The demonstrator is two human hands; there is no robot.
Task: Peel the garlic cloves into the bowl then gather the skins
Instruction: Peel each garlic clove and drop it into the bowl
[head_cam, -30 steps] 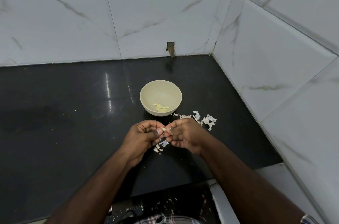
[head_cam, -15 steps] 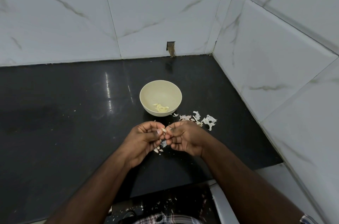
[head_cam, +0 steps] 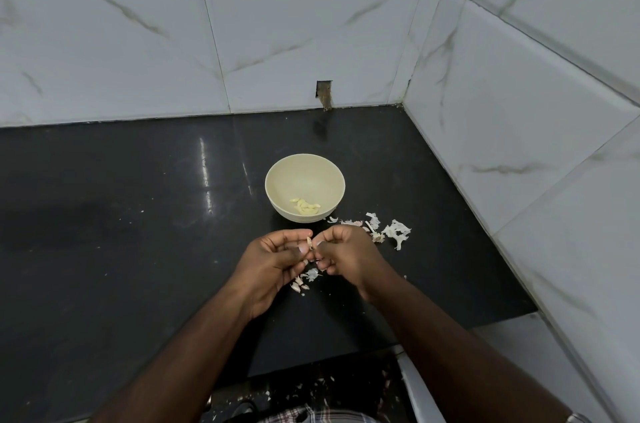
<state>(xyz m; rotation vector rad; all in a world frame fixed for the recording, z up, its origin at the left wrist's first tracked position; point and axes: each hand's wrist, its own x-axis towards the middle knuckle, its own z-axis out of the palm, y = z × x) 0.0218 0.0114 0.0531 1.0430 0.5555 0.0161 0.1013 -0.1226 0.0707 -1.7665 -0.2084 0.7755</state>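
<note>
Both hands, left [head_cam: 273, 263] and right [head_cam: 346, 254], pinch one clove [head_cam: 309, 242], long axis near-far. Bowl [head_cam: 304, 164] holds peeled cloves [head_cam: 304, 207].

1. The garlic clove [head_cam: 309, 242] is mostly hidden between the fingertips of the left hand [head_cam: 273, 261] and right hand [head_cam: 346, 254].
2. Small scraps [head_cam: 304, 278] beneath the hands are too small to tell skin from clove.
3. Both forearms are cut off by the bottom edge.
</note>
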